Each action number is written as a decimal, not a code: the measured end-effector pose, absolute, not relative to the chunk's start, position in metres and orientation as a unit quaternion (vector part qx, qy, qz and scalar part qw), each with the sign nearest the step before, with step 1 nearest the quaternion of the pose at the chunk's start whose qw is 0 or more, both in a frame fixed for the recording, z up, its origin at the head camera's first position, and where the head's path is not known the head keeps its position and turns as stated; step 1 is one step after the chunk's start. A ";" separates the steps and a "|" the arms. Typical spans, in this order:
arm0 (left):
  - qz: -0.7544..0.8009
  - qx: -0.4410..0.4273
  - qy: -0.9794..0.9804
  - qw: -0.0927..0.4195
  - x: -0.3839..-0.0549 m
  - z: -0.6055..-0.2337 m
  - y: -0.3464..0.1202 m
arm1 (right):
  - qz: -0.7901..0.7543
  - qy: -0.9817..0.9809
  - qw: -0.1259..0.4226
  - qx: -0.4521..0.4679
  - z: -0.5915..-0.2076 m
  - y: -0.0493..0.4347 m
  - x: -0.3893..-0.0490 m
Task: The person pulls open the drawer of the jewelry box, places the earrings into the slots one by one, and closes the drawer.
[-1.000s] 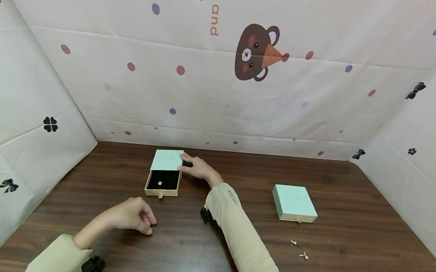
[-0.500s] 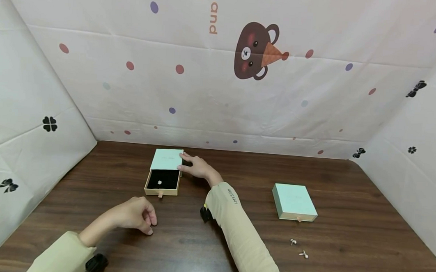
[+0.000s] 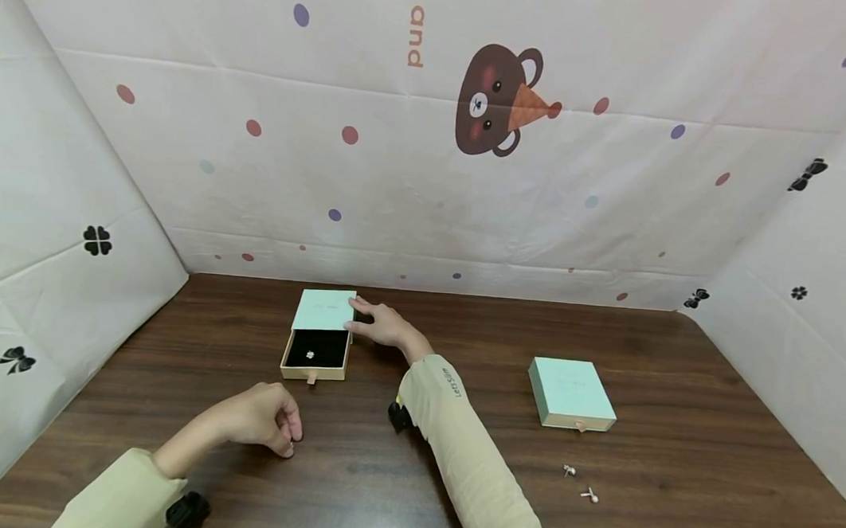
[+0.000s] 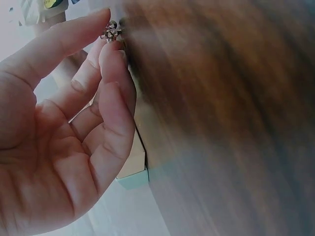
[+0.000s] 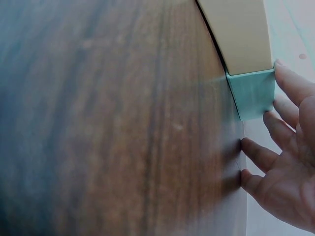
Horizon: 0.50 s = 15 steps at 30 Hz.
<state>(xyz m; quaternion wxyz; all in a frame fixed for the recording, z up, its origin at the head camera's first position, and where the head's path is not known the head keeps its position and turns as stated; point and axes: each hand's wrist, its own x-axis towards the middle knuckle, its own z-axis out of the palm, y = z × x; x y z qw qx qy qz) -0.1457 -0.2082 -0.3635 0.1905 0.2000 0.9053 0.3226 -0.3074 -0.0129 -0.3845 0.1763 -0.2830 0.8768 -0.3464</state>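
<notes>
My left hand (image 3: 257, 416) pinches a small silvery stud earring (image 4: 111, 32) between thumb and index finger, just over the table. In the head view that earring is a tiny bright speck. Farther off stands a mint-green jewellery box (image 3: 324, 310) with its cream drawer (image 3: 328, 375) pulled out toward me. On the drawer's black pad (image 3: 329, 345) sits one small shiny flower-shaped stud (image 3: 310, 355). My right hand (image 3: 385, 326) rests against the right side of the mint sleeve, thumb and fingers extended. In the right wrist view, its fingertips (image 5: 268, 117) touch the sleeve near its edge.
At the right is a second mint-green box (image 3: 576, 393) with its drawer pushed in. Two loose earrings, one farther stud (image 3: 569, 470) and one nearer stud (image 3: 590, 495), lie on the brown wooden table (image 3: 457, 425). A printed white cloth (image 3: 398, 183) walls the back and sides.
The left forearm has shifted slightly, and its fingertips have drawn in a little, with a bright speck now showing at them. The right hand and both boxes have stayed put.
</notes>
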 end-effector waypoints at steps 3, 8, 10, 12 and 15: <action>0.317 0.197 0.909 0.184 -0.146 -0.363 -0.208 | -0.346 0.877 0.178 -0.282 -0.385 -0.013 -0.308; 0.315 0.197 0.913 0.168 -0.147 -0.361 -0.209 | -0.347 0.877 0.181 -0.279 -0.386 -0.014 -0.309; 0.320 0.198 0.912 0.165 -0.148 -0.361 -0.209 | -0.350 0.877 0.180 -0.277 -0.386 -0.014 -0.309; 0.326 0.199 0.910 0.164 -0.149 -0.361 -0.210 | -0.356 0.875 0.179 -0.274 -0.387 -0.014 -0.309; 0.332 0.200 0.907 0.165 -0.150 -0.361 -0.211 | -0.366 0.873 0.179 -0.268 -0.386 -0.014 -0.308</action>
